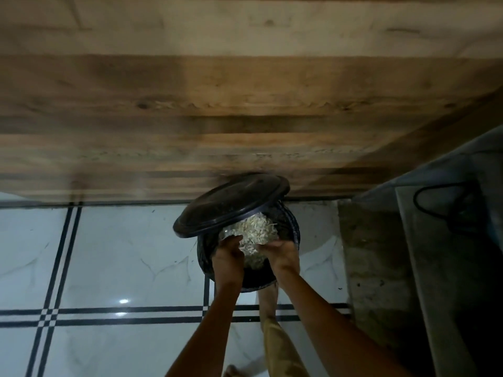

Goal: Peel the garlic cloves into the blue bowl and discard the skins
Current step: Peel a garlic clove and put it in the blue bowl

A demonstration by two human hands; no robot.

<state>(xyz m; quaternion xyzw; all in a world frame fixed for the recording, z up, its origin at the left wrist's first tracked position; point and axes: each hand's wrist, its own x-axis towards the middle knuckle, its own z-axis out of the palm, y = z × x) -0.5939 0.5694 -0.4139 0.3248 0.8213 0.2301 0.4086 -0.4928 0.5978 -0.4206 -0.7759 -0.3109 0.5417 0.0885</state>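
- Nearest are two bare forearms reaching from the near edge. The left hand (228,258) and right hand (280,254) meet over the bin, their fingers curled in on the near edge of the garlic skins (258,229), gripping them. Something glossy shows under the heap, and I cannot tell whether it is a bag or a sheet.
- One wood-grain panel (245,104) fills the far half.
- One pale tiled floor (122,254) with dark lines lies below it.
- One rough grey ledge (381,268) stands on the right, with one dark cable (446,208) looped beyond it.
- One black bin (293,232) sits at the foot of the panel.
- Its one lid (231,205) is tilted up on the far-left side.
- One foot (268,299) rests at the bin's near base, and toes of another show at the near edge.
- The skins are one heap, held just above the bin's mouth.
- Progress, as I judge it: peeling looks done and discarding is under way. The skins have yet to drop. The blue bowl and cloves are out of view.
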